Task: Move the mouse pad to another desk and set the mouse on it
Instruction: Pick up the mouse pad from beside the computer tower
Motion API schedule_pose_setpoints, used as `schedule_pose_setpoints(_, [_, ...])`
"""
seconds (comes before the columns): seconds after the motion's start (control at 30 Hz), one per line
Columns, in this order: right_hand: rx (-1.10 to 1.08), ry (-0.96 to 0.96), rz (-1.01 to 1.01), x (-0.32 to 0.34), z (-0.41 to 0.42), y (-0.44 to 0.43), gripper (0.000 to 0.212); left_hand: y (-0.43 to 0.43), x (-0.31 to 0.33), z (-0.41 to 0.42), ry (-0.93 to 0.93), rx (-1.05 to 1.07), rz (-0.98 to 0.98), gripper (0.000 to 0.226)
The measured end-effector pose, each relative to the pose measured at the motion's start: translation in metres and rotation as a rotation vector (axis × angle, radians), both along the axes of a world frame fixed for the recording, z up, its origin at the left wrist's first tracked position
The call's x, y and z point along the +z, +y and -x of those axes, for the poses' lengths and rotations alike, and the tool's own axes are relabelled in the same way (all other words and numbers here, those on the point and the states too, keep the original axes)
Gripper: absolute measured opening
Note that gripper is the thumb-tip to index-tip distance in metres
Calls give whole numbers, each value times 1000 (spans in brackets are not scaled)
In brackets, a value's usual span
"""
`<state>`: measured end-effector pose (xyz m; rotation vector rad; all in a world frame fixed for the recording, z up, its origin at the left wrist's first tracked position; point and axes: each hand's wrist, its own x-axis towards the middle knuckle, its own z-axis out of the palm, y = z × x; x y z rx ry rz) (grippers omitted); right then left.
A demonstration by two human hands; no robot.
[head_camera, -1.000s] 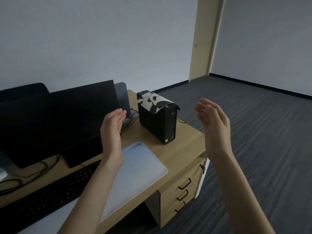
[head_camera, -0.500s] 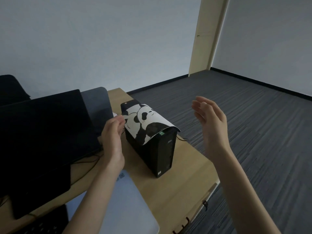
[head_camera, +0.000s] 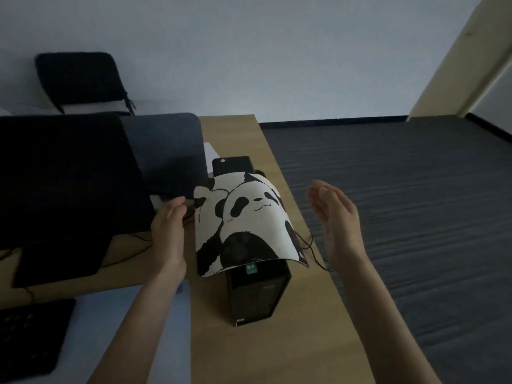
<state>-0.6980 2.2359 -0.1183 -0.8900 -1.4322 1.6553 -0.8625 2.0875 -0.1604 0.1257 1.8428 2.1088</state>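
Black monitor (head_camera: 63, 173) stood far left on the wooden table (head_camera: 304, 314). Left hand (head_camera: 169, 234) reached forward, palm turned inward, fingertips at the left edge of the panda mouse pad (head_camera: 243, 220); whether they pinched it could not be told. Pad lay draped, arched, over a black computer tower (head_camera: 257, 295). Right hand (head_camera: 336, 217) hovered apart on the pad's right, palm facing left, grip wide, fingers loosely spread, holding nothing.

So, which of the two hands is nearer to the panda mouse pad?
The left hand: its fingertips are at the left edge of the mouse pad. The right hand hovers open, clearly apart.
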Motion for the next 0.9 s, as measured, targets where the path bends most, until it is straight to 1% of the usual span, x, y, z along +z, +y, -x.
schedule_pose_setpoints(0.1, [100, -61, 62, -22, 7, 26, 20, 9, -12, -1, -17, 86, 78, 19])
schedule_pose_setpoints(0.17, [158, -117, 75, -36, 10, 36, 21, 11, -19, 1, -38, 97, 116, 22])
schedule_pose_setpoints(0.27, [194, -189, 125, -57, 12, 46, 21, 12, -27, 3, -131, 79, 178, 19])
schedule_pose_setpoints(0.33, [210, -261, 150, -71, 14, 51, 21, 14, -30, 5, -179, 39, 159, 17])
schedule_pose_setpoints(0.37, [222, -299, 168, -78, 15, 52, 24, 15, -33, 5, -183, -1, 155, 20])
schedule_pose_setpoints(0.47, [269, -343, 208, -91, 18, 52, 15, 16, -36, 5, -168, -145, 147, 29])
schedule_pose_setpoints(0.5, [295, -358, 219, -94, 19, 51, 19, 16, -37, 5, -167, -158, 143, 31])
schedule_pose_setpoints(0.57, [329, -370, 257, -98, 20, 49, 20, 15, -38, 2, -176, -150, 120, 32])
schedule_pose_setpoints(0.63, [301, -311, 285, -99, 19, 50, 18, 15, -36, -1, -169, -117, 111, 34])
schedule_pose_setpoints(0.73, [123, -242, 225, -98, 11, 57, 16, 12, -29, 0, -140, -53, 96, 38])
schedule_pose_setpoints(0.8, [56, -214, 168, -93, 5, 64, 20, 9, -22, 1, -124, -26, 70, 39])
schedule_pose_setpoints(0.9, [27, -168, 133, -80, 1, 72, 27, 8, -12, 0, -83, -13, 51, 40])
